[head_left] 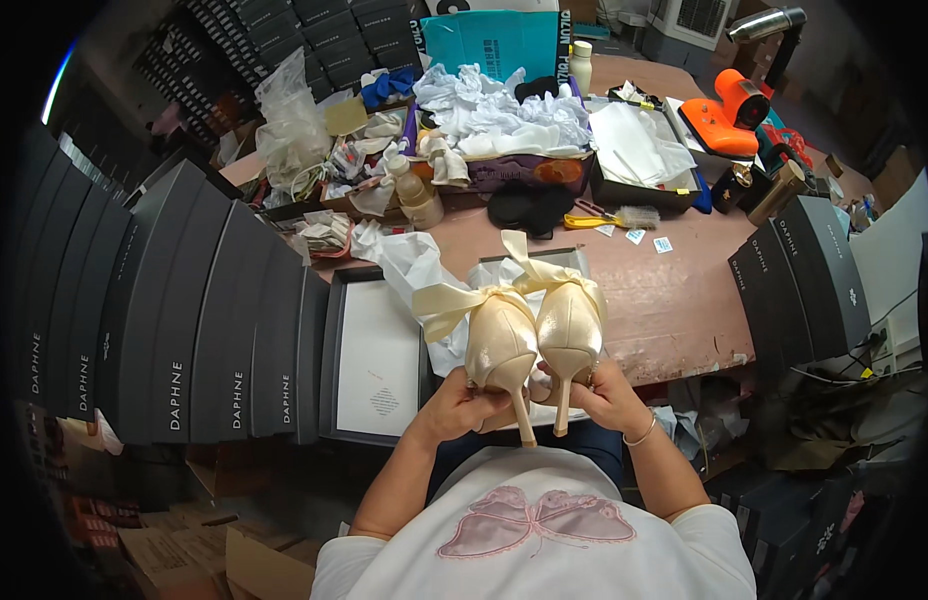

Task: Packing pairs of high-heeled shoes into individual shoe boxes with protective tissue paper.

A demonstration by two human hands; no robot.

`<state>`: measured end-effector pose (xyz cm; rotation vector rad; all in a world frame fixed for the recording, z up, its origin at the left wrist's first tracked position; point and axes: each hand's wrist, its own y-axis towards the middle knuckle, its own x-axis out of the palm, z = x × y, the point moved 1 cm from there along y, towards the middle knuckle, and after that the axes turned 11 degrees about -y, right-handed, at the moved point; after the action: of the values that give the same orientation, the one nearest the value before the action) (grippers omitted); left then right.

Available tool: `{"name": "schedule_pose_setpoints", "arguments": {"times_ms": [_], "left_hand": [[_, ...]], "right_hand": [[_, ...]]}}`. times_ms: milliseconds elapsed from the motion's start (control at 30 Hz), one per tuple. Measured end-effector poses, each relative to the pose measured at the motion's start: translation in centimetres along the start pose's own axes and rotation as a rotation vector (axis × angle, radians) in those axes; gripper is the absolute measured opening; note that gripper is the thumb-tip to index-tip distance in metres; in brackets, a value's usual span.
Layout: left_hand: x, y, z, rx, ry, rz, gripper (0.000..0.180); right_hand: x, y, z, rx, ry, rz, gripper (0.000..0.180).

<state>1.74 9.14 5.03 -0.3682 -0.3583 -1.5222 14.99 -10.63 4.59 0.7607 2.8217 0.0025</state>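
Held side by side in front of my body are two cream satin high-heeled shoes with ribbon bows, their heels toward me. My left hand [462,408] grips the left shoe [501,340] low by its heel, fingers closed under the sole. The right shoe [571,325] is in my right hand [606,398], closed round it the same way. Beneath and beyond the shoes lies a grey-rimmed box [569,258], mostly hidden by them. An open dark box lid [377,355] with a white inside sits at the left, with crumpled white tissue paper [414,262] beside it.
Dark shoe boxes stand in rows at the left [204,310] and right [799,275]. Across the table are a box of crumpled white paper [504,115], a bottle [416,195], a yellow-handled brush [614,217], a black tray of white sheets [639,150] and an orange device [729,115].
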Motion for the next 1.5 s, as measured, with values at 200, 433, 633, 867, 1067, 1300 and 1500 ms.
{"name": "schedule_pose_setpoints", "arguments": {"times_ms": [200, 433, 633, 867, 1067, 1300, 1500], "left_hand": [[0.7, -0.1, 0.5, 0.002, 0.019, -0.002, 0.028], [0.8, 0.7, 0.7, -0.086, -0.064, -0.007, 0.032], [1.2, 2.4, -0.1, -0.194, -0.528, 0.025, 0.062], [1.6, 2.9, -1.7, -0.226, -0.677, 0.081, 0.063], [1.5, 3.1, -2.0, -0.240, -0.725, 0.056, 0.060], [1.9, 3.4, -1.2, -0.249, -0.752, -0.030, 0.060], [1.4, 2.0, -1.1, -0.196, -0.719, -0.021, 0.065]], "right_hand": [[0.1, -0.5, 0.0, -0.043, -0.036, 0.015, 0.020], [-0.4, -1.0, 0.5, 0.038, 0.030, -0.038, 0.031], [-0.4, -0.5, -0.1, 0.261, 0.663, -0.075, 0.051], [-1.1, -0.6, 1.8, 0.327, 0.736, -0.083, 0.050], [-2.2, -1.5, 1.5, 0.308, 0.570, -0.057, 0.044], [-14.4, -1.0, 10.1, 0.552, -0.501, 0.276, 0.032], [-12.7, 0.8, 14.7, 0.520, -0.988, 0.187, 0.032]]}}
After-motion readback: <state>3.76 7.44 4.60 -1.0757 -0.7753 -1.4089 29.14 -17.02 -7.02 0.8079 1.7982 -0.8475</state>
